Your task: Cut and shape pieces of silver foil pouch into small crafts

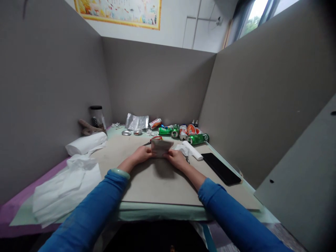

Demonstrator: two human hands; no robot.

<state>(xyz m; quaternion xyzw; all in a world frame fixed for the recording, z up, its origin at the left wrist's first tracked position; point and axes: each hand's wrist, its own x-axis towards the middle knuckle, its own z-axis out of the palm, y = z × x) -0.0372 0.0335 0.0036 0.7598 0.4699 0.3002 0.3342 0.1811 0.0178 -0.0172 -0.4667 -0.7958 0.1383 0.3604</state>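
Observation:
Between my two hands is a small, dull grey sheet (160, 147), bent along its upper part and held up over the tan board (157, 189). My left hand (141, 155) pinches its left edge. The fingers of my right hand (177, 158) are closed on the lower right edge. Just behind the sheet lie scissors (156, 138) with red handles, partly hidden by it. Crumpled white tissue (183, 149) and a white roll-shaped piece (193, 151) rest close to my right hand.
Several drink cans (183, 132) lie along the back, with a silver metal sheet (137, 122) and cut can ends (126, 133). A black phone-like slab (221, 168) is at right. A paper roll (86, 143), white sheets (68, 185) and a lidded jar (97, 117) stand left. Grey panels enclose three sides.

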